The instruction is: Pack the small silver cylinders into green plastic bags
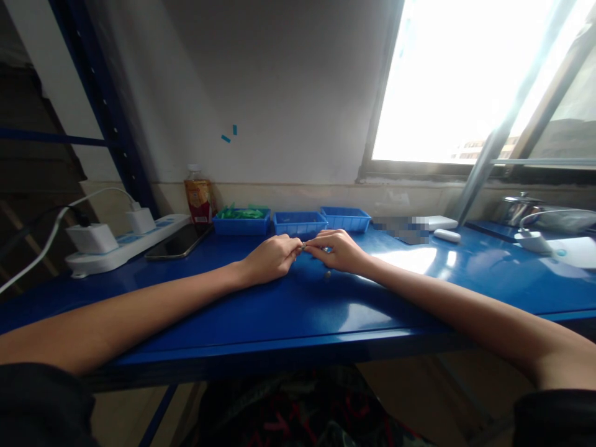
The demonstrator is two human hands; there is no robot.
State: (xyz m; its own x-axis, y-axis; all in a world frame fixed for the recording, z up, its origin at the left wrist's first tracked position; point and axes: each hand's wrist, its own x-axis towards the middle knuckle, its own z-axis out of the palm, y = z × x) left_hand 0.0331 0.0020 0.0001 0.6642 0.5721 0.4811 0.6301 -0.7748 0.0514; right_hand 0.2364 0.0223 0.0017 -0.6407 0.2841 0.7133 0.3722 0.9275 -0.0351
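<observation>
My left hand (274,259) and my right hand (339,250) meet fingertip to fingertip over the blue table, just in front of the blue bins. Both are closed in a pinch. Between the fingertips sits a tiny metallic-looking piece (303,246), too small to name. Another small roundish piece (328,274) lies on the table below my right hand. Behind the hands stand a middle blue bin (300,222), a right blue bin (345,220) and a left blue bin (242,225) that holds green strips.
At the left are a white power strip (139,243) with plugged-in chargers, a dark phone (179,241) and a bottle (199,195). A small white case (447,235) and a metal pot (518,210) stand right. The table's front edge (298,347) runs below my forearms.
</observation>
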